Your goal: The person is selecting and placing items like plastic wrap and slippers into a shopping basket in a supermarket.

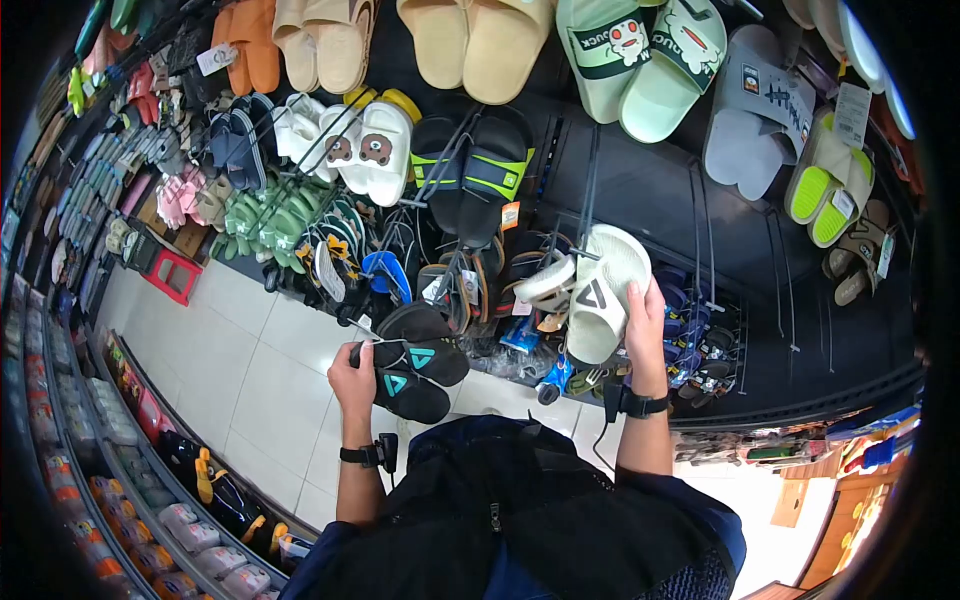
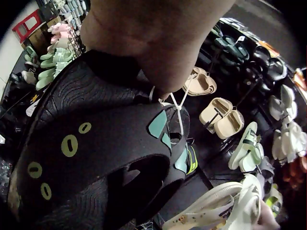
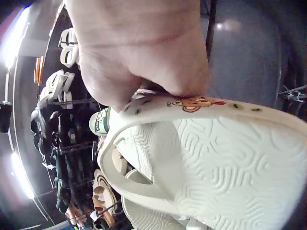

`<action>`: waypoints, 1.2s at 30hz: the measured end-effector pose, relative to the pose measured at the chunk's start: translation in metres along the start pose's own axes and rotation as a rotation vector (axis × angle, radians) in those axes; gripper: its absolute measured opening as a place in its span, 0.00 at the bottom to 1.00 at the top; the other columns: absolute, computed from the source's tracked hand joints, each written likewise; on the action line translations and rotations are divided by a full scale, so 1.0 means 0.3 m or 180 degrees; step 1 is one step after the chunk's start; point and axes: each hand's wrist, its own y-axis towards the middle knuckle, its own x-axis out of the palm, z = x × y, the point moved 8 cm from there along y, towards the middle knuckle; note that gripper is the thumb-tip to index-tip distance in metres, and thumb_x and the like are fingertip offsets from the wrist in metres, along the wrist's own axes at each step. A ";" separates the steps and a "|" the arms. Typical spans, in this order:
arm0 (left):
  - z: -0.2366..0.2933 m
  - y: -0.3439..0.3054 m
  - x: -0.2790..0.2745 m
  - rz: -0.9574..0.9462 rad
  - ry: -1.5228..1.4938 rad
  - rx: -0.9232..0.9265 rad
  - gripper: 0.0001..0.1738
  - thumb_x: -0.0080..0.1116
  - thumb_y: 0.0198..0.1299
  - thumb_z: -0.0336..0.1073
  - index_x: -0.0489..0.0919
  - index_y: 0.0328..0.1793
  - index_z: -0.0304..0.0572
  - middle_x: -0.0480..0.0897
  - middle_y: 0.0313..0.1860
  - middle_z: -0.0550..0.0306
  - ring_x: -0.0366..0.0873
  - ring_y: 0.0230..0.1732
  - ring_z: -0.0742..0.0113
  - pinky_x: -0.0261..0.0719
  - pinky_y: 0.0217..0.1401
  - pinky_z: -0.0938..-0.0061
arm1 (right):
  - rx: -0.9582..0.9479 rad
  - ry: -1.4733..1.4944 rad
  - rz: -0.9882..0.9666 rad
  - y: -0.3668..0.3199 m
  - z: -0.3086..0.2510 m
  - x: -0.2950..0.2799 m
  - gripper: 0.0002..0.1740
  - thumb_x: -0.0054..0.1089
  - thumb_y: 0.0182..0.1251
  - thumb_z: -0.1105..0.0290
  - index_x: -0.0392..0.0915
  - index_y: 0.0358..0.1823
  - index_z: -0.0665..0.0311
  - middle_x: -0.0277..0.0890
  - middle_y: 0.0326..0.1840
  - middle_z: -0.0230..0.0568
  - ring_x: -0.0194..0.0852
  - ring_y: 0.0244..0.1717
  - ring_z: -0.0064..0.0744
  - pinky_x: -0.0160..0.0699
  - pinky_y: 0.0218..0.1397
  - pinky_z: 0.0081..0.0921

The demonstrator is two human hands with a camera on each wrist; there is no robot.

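In the head view the left hand holds a pair of black sandals with teal triangle marks, joined by a white tie. The left wrist view shows them close up, with oval holes in one strap. At the rack the right hand grips a cream sandal with a dark triangle mark by its side. Its mate hangs beside it near a hook. In the right wrist view the fingers curl over the strap edge of the cream sandal, beside a small printed figure; the fingertips are partly hidden.
Beige slippers, green slippers and black-and-lime slides hang above. Bare metal hooks project at the right. Below lies a tiled floor, with a red stool at the far left and packed shelves at the lower left.
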 end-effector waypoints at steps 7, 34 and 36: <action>-0.060 0.027 -0.090 0.0035 0.0159 -0.0071 0.16 0.68 0.67 0.42 0.86 0.42 0.32 0.88 0.32 0.42 0.87 0.33 0.50 0.82 0.40 0.63 | 0.0227 -0.0024 -0.0085 -0.117 0.013 0.006 0.19 0.50 0.82 0.68 0.75 0.65 0.74 0.82 0.58 0.44 0.78 0.57 0.29 0.75 0.64 0.29; -0.676 0.152 -1.090 0.1238 0.0273 -0.0931 0.16 0.69 0.65 0.43 0.86 0.41 0.34 0.87 0.31 0.43 0.87 0.34 0.49 0.82 0.41 0.61 | -0.0035 -0.0779 -0.2158 -0.360 -0.215 1.435 0.16 0.59 0.76 0.65 0.78 0.55 0.72 0.83 0.48 0.43 0.77 0.49 0.30 0.76 0.57 0.32; -0.732 0.112 -1.174 0.1483 0.0288 -0.1078 0.16 0.69 0.65 0.44 0.86 0.41 0.34 0.87 0.31 0.43 0.87 0.34 0.50 0.82 0.41 0.61 | -0.0092 -0.0683 -0.2443 -0.369 -0.199 1.561 0.16 0.61 0.75 0.66 0.78 0.54 0.71 0.82 0.45 0.41 0.77 0.47 0.30 0.77 0.56 0.31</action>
